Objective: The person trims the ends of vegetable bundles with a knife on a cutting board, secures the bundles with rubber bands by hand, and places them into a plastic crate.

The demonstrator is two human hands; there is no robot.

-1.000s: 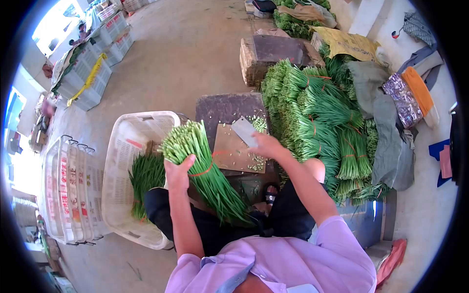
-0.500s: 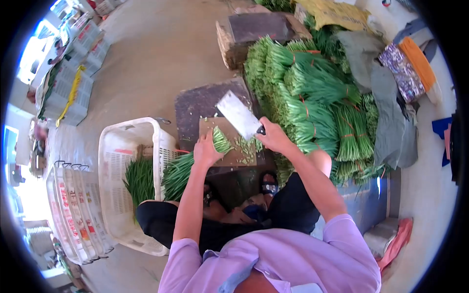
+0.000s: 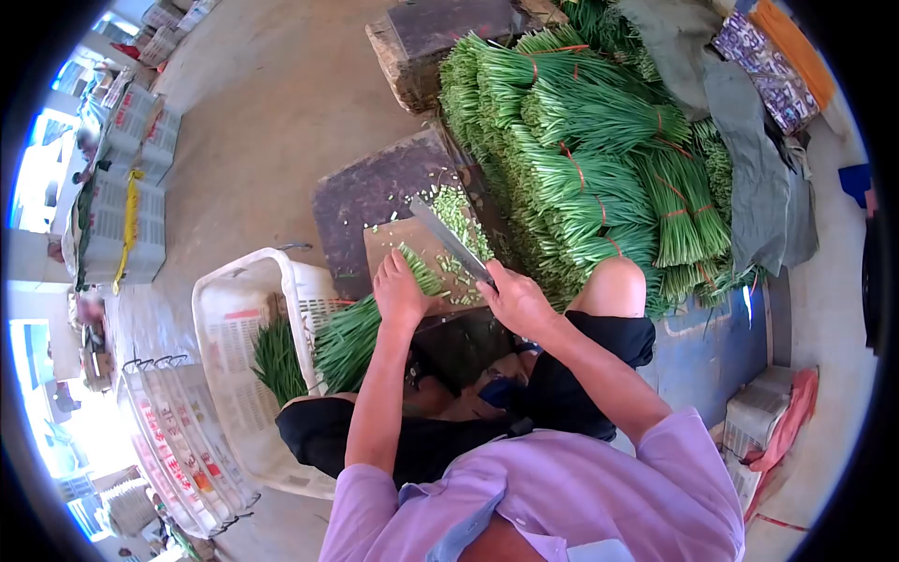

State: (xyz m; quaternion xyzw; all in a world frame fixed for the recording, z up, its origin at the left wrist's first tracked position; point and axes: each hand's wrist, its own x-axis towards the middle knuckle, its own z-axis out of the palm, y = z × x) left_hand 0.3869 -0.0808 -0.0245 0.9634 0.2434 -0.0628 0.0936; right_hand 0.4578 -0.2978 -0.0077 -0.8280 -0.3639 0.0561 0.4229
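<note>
My left hand (image 3: 401, 294) is closed over a bunch of garlic chives (image 3: 348, 339), whose pale stem ends point up and right on a brown board (image 3: 382, 242). Their dark leaves trail back over the rim of a white plastic basket (image 3: 298, 314). In my right hand (image 3: 519, 300) is a cleaver (image 3: 449, 240), gripped by its handle, with the blade turned nearly on edge just right of the stem ends. Short chopped stem pieces (image 3: 453, 212) lie scattered on the board beyond and beside the blade. Under the board is a dark flat slab (image 3: 363, 201).
Tied bundles of garlic chives (image 3: 581, 173) are piled high on the right, partly under grey cloth (image 3: 749, 178). Stacked white baskets (image 3: 173, 440) stand at left, and more crates (image 3: 126, 220) farther off. A dark-topped block (image 3: 440, 42) sits ahead.
The cleaver has turned from showing its broad face to nearly edge-on and come nearer the stem ends. More chopped pieces show on the board. The whole view has shifted slightly.
</note>
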